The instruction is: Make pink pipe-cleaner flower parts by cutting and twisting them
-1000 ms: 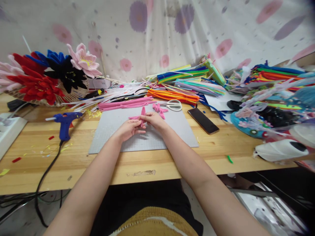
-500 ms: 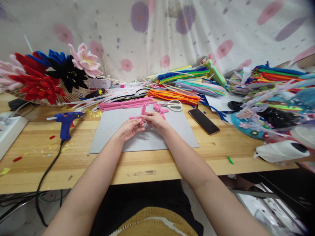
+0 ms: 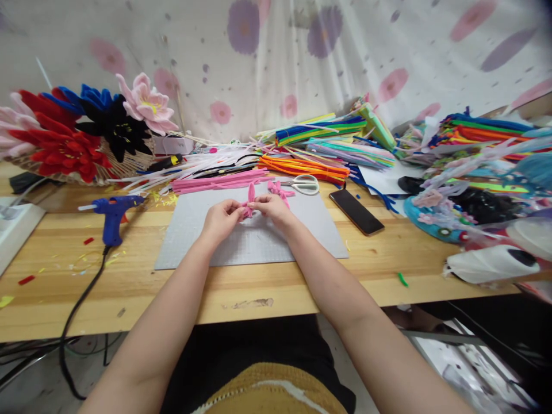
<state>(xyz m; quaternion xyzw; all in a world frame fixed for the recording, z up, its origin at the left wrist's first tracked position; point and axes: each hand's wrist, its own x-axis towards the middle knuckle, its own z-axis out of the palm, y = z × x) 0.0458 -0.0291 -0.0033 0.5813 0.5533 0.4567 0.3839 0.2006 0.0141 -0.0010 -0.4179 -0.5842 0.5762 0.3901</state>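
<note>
Between my two hands is a pink pipe-cleaner flower, its looped petals sticking up and out. My left hand pinches it from the left, thumb and fingertips together. From the right, my right hand grips it as well, fingers bent round its edge; the flower's far right part is hidden behind them. Both hands are over a grey cutting mat. Just beyond my right hand lies a second pink pipe-cleaner piece, beside white-handled scissors.
Pink pipe cleaners and an orange bundle lie behind the mat. A blue glue gun stands left, its cord trailing off the edge. A phone is at right, near a white spool. Fuzzy flowers fill the back left.
My left hand has turned from palm up to knuckles up and now pinches the flower's left side. My right hand has barely moved. The view has shifted slightly.
</note>
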